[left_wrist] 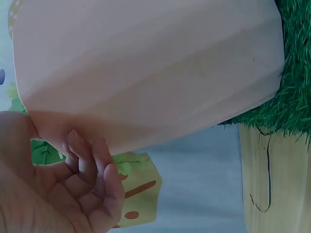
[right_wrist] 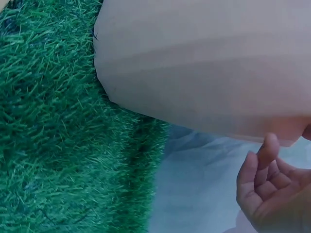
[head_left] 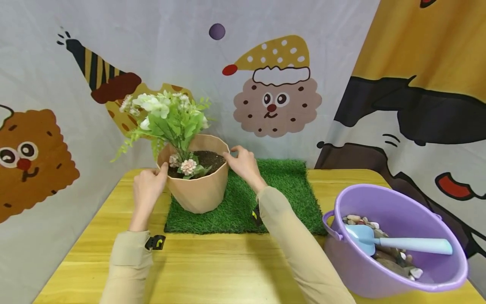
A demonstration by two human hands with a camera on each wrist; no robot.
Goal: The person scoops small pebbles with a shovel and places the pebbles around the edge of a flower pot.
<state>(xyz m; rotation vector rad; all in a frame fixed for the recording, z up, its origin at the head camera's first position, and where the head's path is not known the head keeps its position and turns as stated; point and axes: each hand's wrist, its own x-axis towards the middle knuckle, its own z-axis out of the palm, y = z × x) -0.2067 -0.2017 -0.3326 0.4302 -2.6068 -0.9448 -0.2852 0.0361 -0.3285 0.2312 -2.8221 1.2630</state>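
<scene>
A peach flower pot with dark soil stands upright on the left part of a green artificial grass mat. White flowers with green leaves rise from it, and small pink flowers sit low at the front. My left hand grips the rim on the left side; the left wrist view shows its curled fingers against the outer wall. On the opposite side, my right hand pinches the rim, thumb on top and fingers curled by the outside.
At the right front stands a purple bucket holding several stones and a light blue hand shovel. Wooden table shows in front of the mat. A printed curtain hangs close behind the table.
</scene>
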